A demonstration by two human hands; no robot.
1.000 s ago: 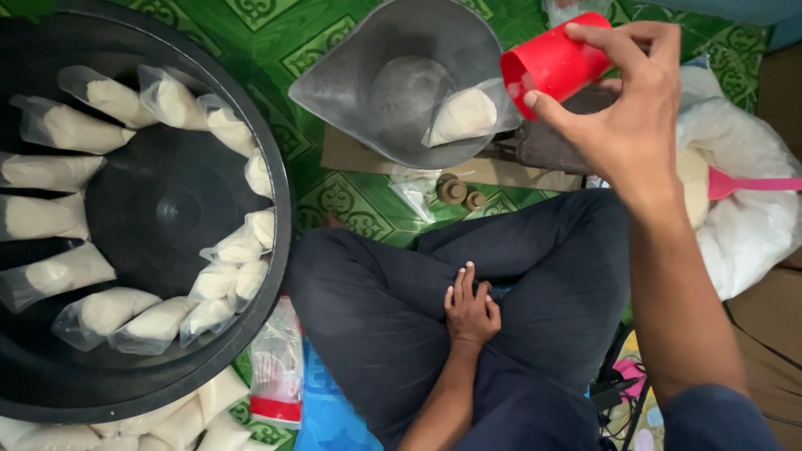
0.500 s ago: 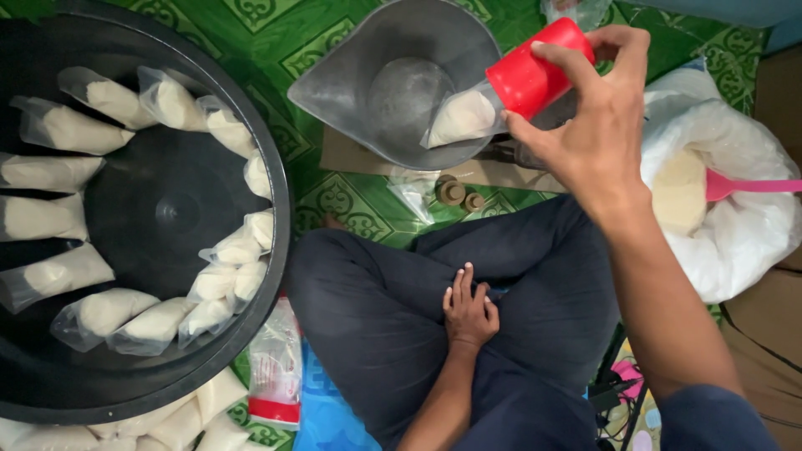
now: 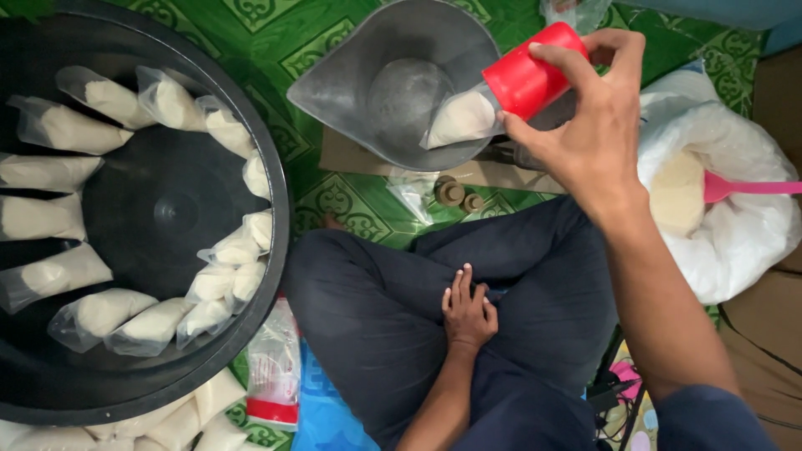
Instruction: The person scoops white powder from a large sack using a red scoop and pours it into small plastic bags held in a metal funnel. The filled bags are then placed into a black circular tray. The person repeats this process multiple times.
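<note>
The right hand (image 3: 597,125) has moved the red cup (image 3: 526,79) down and to the left since a second ago, when it was held higher and free above the grey scale pan (image 3: 393,79). Now the mouth of the cup sits over a small plastic bag (image 3: 459,119) of white powder that lies against the right inner wall of the pan. I judge that the powder is passing from the cup into the bag, so one more portion is being filled.

The fingers are curled firmly around the cup, the thumb below and the other fingers over the top. The cup's long axis runs from upper right to lower left, with the open end pointing down-left into the bag and the closed bottom toward the palm.

The left hand (image 3: 468,313) has not moved; it rests loosely on the person's lap, half open and holding nothing.

At the left side of the green mat (image 3: 334,50), a large black basin (image 3: 167,209) carries many filled bags (image 3: 213,288) around its rim. At the right edge, a white sack (image 3: 735,225) holds a pink scoop (image 3: 752,188).
</note>
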